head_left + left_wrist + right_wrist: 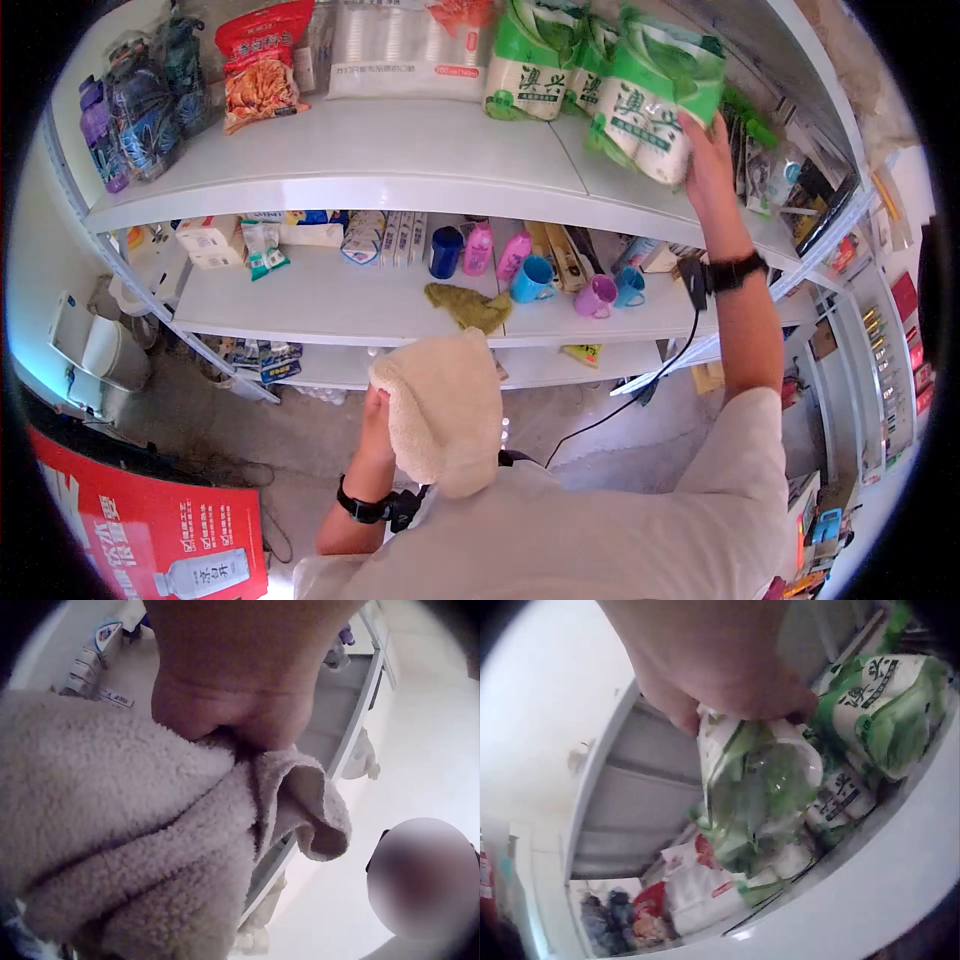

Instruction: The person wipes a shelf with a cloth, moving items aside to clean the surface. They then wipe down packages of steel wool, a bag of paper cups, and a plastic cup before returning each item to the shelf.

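My right hand grips a green-and-white plastic pack of paper rolls by its right side, at the front of the top shelf. In the right wrist view the fingers curl over the pack's end. Two more such packs stand to its left. Lower down, my left hand holds a fluffy beige towel, bunched where it is grasped and hanging in folds. Most of that hand is hidden behind the cloth in the head view. An olive-green cloth lies on the middle shelf's front edge, just beyond the towel.
The top shelf also bears a white pack of cups, a red food bag and wrapped bottles. Pink bottles and mugs stand on the middle shelf. A black cable trails from my right wrist.
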Action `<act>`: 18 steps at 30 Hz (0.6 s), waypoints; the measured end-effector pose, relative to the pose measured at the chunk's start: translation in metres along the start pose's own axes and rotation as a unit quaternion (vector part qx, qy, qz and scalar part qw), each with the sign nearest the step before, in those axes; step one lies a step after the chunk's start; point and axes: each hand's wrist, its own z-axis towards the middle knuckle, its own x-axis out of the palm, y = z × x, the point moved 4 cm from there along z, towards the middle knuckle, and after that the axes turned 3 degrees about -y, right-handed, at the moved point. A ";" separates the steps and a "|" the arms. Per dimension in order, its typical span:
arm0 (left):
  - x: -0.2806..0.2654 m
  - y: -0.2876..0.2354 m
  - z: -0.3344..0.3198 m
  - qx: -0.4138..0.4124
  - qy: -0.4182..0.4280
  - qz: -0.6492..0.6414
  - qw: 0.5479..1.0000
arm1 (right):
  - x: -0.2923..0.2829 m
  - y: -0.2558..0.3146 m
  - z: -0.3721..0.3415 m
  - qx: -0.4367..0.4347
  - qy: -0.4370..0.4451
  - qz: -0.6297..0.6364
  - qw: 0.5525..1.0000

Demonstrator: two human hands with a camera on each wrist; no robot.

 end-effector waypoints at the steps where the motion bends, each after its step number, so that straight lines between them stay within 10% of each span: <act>1: -0.006 0.001 0.000 -0.004 -0.003 -0.011 1.000 | 0.002 -0.010 0.018 0.009 -0.003 -0.017 1.000; 11: -0.025 -0.026 -0.012 0.002 -0.071 -0.045 0.996 | 0.012 -0.081 0.121 0.017 0.053 -0.330 0.942; 18: -0.043 -0.016 -0.012 0.009 -0.070 -0.031 0.997 | 0.029 -0.091 0.140 -0.108 -0.052 -0.673 0.730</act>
